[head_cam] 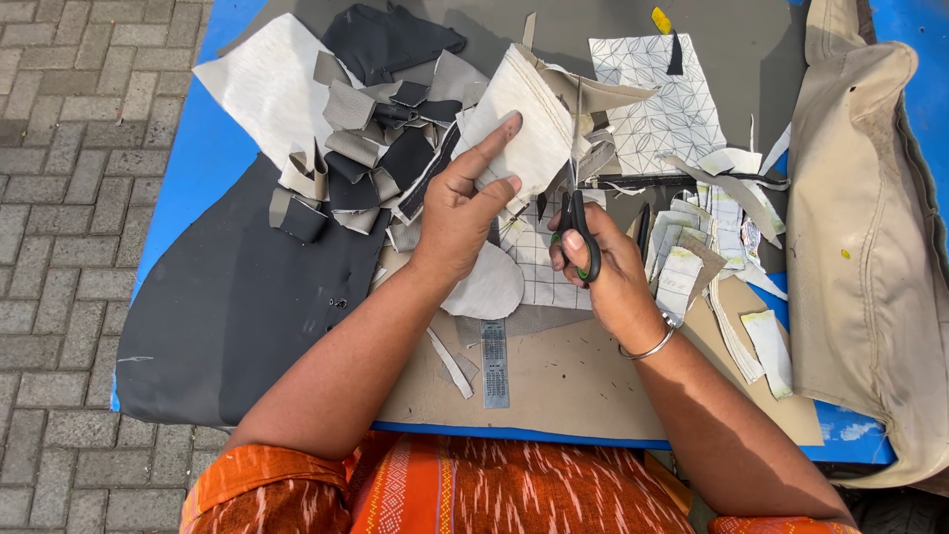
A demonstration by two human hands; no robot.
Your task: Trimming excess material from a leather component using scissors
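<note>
Grey brick paving borders a blue tabletop (pixel 198 148) spread with dark grey sheet material and brown card. At its middle, the left hand (pixel 465 213) pinches a cream stitched fabric piece (pixel 519 124), lifting it clear of the clutter, seemingly so blades can reach its edge. The right hand (pixel 603 262) is closed through green-and-black scissors (pixel 576 232), blades pointing at that fabric. Grey and black fabric offcuts (pixel 371 148) lie heaped beside it; no container appears.

Bright daylight is falling on a blue-topped counter (pixel 203 138), while grey herringbone brick paving (pixel 59 198) is stretching away at nine o'clock, with hard shadows lying across the top.
</note>
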